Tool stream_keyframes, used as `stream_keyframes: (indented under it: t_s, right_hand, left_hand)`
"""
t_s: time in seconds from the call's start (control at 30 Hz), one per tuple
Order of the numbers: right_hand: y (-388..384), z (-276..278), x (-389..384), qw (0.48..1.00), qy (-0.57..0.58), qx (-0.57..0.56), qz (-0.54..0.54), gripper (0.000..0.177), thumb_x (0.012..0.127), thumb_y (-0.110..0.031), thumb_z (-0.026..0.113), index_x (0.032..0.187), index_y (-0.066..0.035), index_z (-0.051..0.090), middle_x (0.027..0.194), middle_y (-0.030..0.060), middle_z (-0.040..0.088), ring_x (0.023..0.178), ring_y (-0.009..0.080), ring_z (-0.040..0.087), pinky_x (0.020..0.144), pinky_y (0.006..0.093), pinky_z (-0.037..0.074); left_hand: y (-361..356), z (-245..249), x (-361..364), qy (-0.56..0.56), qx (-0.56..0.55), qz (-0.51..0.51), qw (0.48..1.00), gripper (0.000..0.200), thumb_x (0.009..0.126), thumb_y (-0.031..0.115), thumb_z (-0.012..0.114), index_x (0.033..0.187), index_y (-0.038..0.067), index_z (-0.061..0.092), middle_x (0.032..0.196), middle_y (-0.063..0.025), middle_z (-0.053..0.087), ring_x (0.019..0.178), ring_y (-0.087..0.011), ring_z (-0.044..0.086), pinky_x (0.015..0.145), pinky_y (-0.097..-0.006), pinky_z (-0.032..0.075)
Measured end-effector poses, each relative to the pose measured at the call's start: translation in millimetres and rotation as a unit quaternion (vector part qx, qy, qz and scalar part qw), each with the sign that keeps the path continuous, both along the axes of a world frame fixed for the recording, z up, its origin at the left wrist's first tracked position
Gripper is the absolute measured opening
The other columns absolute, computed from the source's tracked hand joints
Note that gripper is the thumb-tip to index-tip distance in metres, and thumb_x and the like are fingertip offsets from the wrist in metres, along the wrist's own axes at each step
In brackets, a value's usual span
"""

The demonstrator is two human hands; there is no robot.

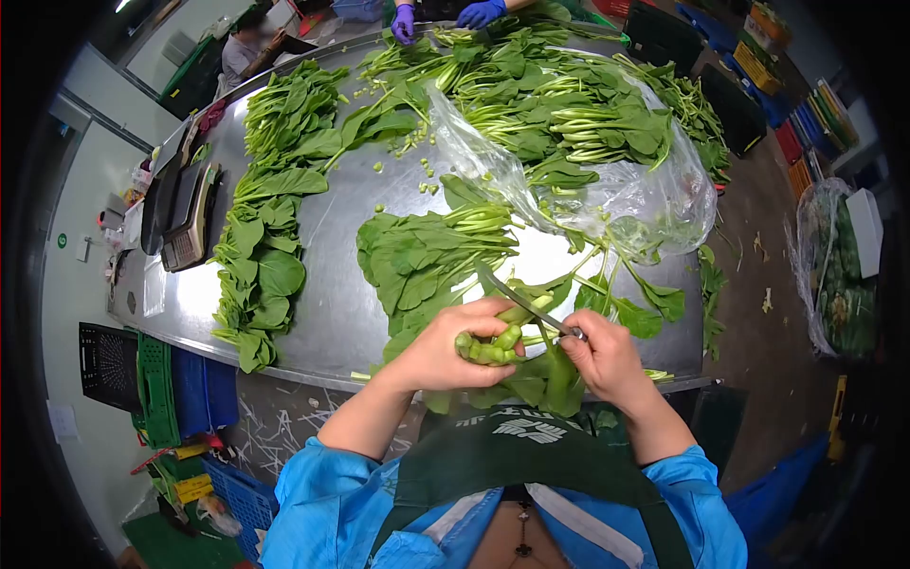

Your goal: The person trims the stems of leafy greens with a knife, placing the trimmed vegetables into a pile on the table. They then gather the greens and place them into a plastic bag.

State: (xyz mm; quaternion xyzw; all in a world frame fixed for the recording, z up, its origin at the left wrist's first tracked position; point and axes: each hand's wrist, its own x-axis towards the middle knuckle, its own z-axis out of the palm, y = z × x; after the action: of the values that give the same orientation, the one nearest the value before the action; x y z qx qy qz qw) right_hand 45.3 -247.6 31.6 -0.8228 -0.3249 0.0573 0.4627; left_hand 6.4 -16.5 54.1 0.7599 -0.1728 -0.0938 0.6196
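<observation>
Now, left fingers [482,377] pinching smooth green stalks [487,353]; right fingers [590,324] closed round curved, seemingly metal knife [524,303].

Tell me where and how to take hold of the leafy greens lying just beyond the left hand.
Probably best by the pale stems, coming from above and the right. They lie side by side with their ends pointing right, a narrow bundle to close around, while the broad leaves spread loosely leftward. Keep clear of the knife blade nearby.
</observation>
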Motion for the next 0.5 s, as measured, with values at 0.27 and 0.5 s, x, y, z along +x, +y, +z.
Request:
stream_keyframes:
  t_s: [0.27,0.5]
  right_hand:
    - [23.4,1.1,-3.7,0.967,0.172,0.179,-0.063,0.023,0.072,-0.007,0.07,0.091,0.0,0.06,0.075,0.005,0.057,0.066,0.0106,0.052,0.061,0.024,0.042]
    - [27.7,-4.5,14.4,0.924,0.28,0.253,-0.055,0.022,0.076,-0.006,0.068,0.095,0.001,0.061,0.079,0.0032,0.056,0.072,0.0092,0.051,0.066,0.0239,0.043]
  left_hand:
    - [-9.8,-7.9,1.5,-0.054,0.045,-0.041,0.997,0.023,0.062,0.008,0.071,0.083,0.004,0.063,0.116,-0.0144,0.054,0.099,-0.0246,0.055,0.083,-0.0322,0.042]
    - [5.1,-4.9,2.6,0.171,-0.155,0.051,0.972,0.02,0.072,0.009,0.067,0.09,0.001,0.06,0.107,-0.0076,0.059,0.091,-0.0147,0.058,0.082,-0.0273,0.044]
